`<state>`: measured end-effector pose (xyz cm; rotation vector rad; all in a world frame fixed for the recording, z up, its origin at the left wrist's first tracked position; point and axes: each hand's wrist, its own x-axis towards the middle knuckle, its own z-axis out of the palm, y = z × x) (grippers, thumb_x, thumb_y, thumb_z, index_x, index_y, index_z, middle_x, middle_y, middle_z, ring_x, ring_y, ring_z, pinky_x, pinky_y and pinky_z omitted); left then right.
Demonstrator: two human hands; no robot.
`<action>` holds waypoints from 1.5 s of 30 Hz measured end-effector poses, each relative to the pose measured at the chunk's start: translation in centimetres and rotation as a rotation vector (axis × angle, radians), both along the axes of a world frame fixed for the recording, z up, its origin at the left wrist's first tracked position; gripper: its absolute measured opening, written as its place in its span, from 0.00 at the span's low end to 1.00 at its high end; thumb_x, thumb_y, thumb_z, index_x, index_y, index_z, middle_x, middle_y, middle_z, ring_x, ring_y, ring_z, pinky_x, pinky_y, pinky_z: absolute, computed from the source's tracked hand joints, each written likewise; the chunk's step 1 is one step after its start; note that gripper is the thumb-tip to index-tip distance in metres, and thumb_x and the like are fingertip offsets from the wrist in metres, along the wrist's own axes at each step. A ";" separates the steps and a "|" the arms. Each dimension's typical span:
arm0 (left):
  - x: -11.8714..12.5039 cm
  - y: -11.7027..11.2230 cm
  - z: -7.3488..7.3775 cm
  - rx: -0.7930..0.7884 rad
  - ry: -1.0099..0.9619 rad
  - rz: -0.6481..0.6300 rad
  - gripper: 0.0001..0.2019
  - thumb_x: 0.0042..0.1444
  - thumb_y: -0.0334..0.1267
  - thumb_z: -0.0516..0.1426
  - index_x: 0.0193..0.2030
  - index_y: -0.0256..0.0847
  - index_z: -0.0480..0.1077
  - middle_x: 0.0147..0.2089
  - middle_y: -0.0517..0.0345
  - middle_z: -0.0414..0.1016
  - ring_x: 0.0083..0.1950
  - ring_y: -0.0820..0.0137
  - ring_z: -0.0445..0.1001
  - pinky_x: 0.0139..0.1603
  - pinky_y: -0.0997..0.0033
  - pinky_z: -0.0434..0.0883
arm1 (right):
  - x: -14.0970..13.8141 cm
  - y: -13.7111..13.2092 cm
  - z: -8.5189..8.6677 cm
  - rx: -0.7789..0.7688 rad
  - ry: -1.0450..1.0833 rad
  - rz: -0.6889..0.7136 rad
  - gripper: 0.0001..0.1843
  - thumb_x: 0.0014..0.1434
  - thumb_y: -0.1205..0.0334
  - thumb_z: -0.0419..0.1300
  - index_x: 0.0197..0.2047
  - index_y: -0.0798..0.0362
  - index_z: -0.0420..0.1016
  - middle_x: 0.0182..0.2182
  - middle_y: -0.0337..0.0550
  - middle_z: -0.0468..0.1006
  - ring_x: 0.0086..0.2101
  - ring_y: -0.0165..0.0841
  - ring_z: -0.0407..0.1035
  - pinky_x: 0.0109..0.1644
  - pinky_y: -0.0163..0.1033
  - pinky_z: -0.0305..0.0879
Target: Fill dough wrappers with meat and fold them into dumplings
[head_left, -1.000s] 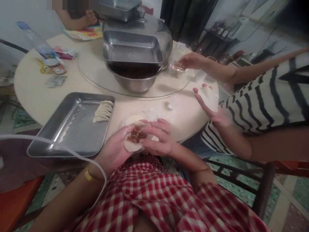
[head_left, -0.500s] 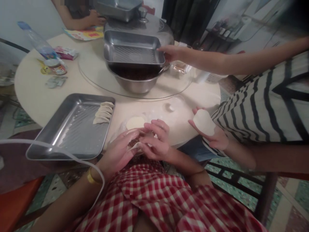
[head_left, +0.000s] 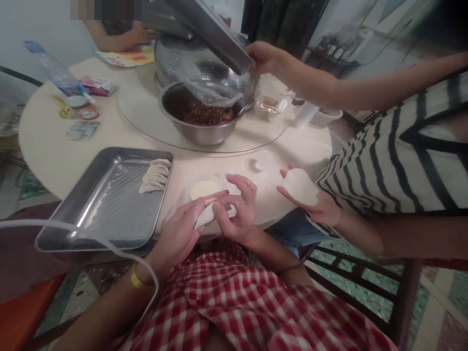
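Note:
A folded dumpling (head_left: 205,215) of pale dough sits between both my hands at the near table edge. My left hand (head_left: 178,235) cups it from below and my right hand (head_left: 236,210) pinches its upper edge with thumb and forefinger. The filling is hidden inside the fold. Just beyond my fingers lies a stack of round wrappers (head_left: 204,188) on plastic. To the left a steel tray (head_left: 106,204) holds three finished dumplings (head_left: 155,175) in its far right corner.
A person in a striped top on the right holds a wrapper (head_left: 300,186) in one palm and lifts a steel tray (head_left: 210,29) off the bowl of minced filling (head_left: 204,113). A colander (head_left: 197,66) stands behind it. A bottle (head_left: 54,73) and packets lie at the left.
The wrapper went from open with filling showing to folded shut between my hands. The other person's hand reached over and tilted the upper tray up off the bowl, exposing the filling.

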<state>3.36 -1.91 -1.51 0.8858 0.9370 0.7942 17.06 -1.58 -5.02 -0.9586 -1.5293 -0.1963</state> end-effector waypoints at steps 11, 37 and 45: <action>-0.2 0.2 -1.0 0.140 0.052 -0.019 0.22 0.51 0.43 0.62 0.55 0.45 0.75 0.54 0.53 0.79 0.57 0.56 0.74 0.61 0.58 0.70 | -0.4 0.4 0.0 -0.097 0.061 0.030 0.10 0.60 0.61 0.56 0.47 0.49 0.67 0.54 0.51 0.69 0.55 0.41 0.65 0.58 0.52 0.64; -3.5 0.1 1.0 0.348 0.413 0.063 0.17 0.59 0.49 0.57 0.50 0.46 0.77 0.55 0.53 0.77 0.55 0.57 0.74 0.54 0.61 0.73 | -1.8 -0.1 -0.7 -0.559 0.593 0.486 0.17 0.64 0.48 0.55 0.35 0.51 0.77 0.44 0.47 0.81 0.50 0.36 0.74 0.54 0.43 0.70; -4.1 0.4 0.7 0.357 0.422 0.092 0.14 0.51 0.46 0.62 0.41 0.42 0.78 0.38 0.53 0.81 0.37 0.64 0.77 0.39 0.67 0.74 | -2.1 -0.4 -1.5 -0.685 0.790 0.657 0.11 0.63 0.51 0.59 0.40 0.48 0.79 0.42 0.41 0.83 0.46 0.32 0.75 0.54 0.40 0.69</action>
